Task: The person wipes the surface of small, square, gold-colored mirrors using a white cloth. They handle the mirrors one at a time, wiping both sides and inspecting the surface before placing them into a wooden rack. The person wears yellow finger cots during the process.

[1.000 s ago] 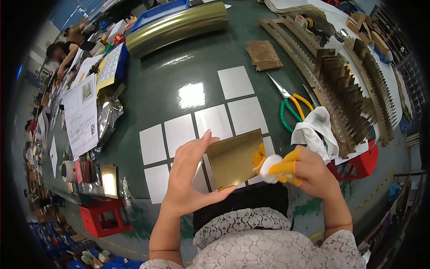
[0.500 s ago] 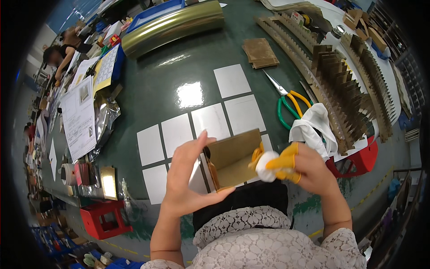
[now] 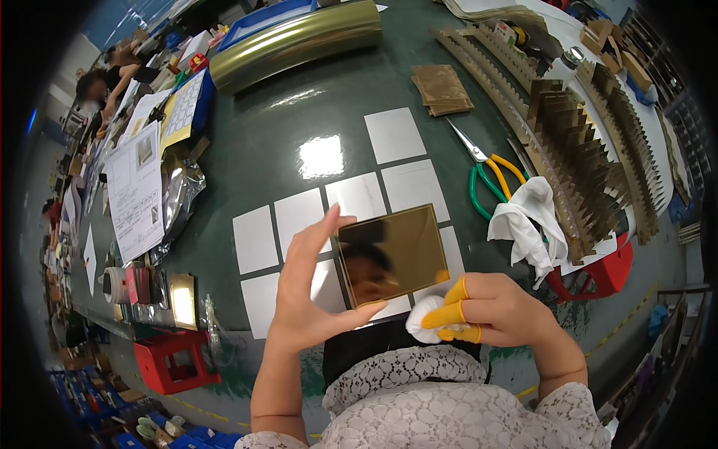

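My left hand grips a brownish-gold mirror-like plate by its left side, thumb under the lower corner and fingers at the upper edge. The plate's glossy face is turned up and shows a dark reflection. Below its lower right corner, my right hand pinches a wadded white cloth; yellow finger cots cover several of its fingers. The cloth appears just off the plate. Under and beyond the plate, several white square sheets lie in rows on the dark green table.
Scissors with green and yellow handles lie right, beside a crumpled white cloth. Farther off are a stack of brown squares, serrated metal strips and a gold film roll. Papers lie left; a red stool stands below.
The plate has tilted so its reflective face shows more fully. My right hand with the white cloth has moved down and slightly left, away from the plate's right edge.
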`<state>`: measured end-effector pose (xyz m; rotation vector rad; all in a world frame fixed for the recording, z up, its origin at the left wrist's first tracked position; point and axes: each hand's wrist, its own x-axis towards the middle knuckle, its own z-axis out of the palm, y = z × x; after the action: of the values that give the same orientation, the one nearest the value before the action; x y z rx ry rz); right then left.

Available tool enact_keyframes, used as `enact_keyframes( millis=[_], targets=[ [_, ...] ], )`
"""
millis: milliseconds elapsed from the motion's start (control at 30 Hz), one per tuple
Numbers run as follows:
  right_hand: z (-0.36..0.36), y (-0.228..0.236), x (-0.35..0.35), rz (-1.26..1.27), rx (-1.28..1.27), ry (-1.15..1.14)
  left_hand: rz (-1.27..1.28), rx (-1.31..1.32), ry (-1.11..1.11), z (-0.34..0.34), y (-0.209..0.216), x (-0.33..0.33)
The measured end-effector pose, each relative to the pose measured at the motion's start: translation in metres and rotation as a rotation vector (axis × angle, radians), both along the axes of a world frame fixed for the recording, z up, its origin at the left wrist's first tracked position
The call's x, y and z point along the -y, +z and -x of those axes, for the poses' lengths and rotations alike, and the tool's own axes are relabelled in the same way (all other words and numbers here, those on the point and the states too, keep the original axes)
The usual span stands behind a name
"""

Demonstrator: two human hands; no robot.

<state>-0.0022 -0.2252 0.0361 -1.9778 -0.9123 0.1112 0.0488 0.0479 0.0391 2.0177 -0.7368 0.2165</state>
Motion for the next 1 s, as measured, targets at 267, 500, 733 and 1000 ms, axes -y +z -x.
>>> enact_keyframes(
  millis=[267, 500, 733, 1000],
  targets=[
    [0.002, 0.013, 0.003, 0.141, -0.147, -0.157, 0.239, -0.294, -0.252, -0.005, 0.000, -0.005],
    [0.006, 0.003, -0.025, 0.022, -0.192, 0.020, 0.797, -0.705, -0.302, 0.001, -0.012, 0.017],
    [0.014, 0.015, -0.022, -0.004, -0.257, 0.058, 1.189, -1.339, -0.217, 0.011, -0.015, 0.029],
    [0.012, 0.007, -0.036, -0.078, 0.275, -0.326, 1.158, -1.482, -0.191, 0.030, -0.009, 0.048]
  ],
)
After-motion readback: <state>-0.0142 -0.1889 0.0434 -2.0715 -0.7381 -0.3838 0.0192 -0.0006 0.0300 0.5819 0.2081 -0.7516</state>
